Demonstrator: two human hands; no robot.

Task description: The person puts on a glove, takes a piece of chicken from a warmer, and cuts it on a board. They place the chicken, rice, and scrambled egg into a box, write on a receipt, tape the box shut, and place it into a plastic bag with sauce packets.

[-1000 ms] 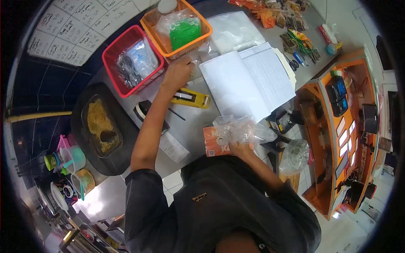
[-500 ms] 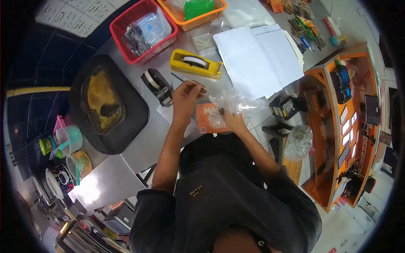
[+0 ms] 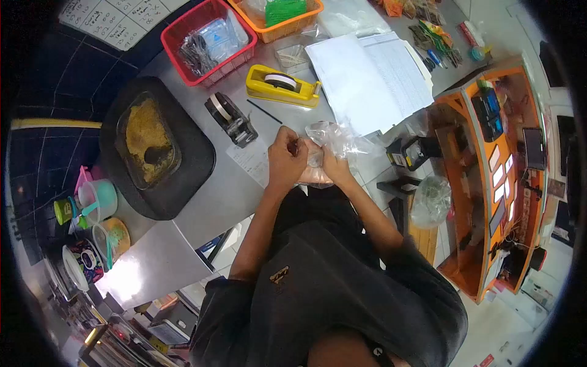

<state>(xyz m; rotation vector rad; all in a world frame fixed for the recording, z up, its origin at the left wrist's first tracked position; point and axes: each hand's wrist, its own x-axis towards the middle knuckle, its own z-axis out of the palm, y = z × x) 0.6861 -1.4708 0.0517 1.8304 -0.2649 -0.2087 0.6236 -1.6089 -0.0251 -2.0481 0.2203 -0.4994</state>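
A clear plastic bag is bunched between my two hands, its loose, crinkled end spreading up and to the right. My right hand is closed on the bag. Close beside it, my left hand has its fingers curled in against the bag; whatever they pinch is too small to make out. Below the hands, an orange printed packet shows partly, blurred and mostly covered. A thin black stick lies on the table just beyond my left hand.
Beyond the hands are a black tape dispenser, a yellow tape dispenser, papers, a red basket and an orange basket. A black tray holds a tub of yellow-brown crumbs at left. An orange shelf stands right.
My left hand, which held a thin pale strand apart from the bag, has come down and right to meet my right hand at the bag. The orange packet is now more covered.
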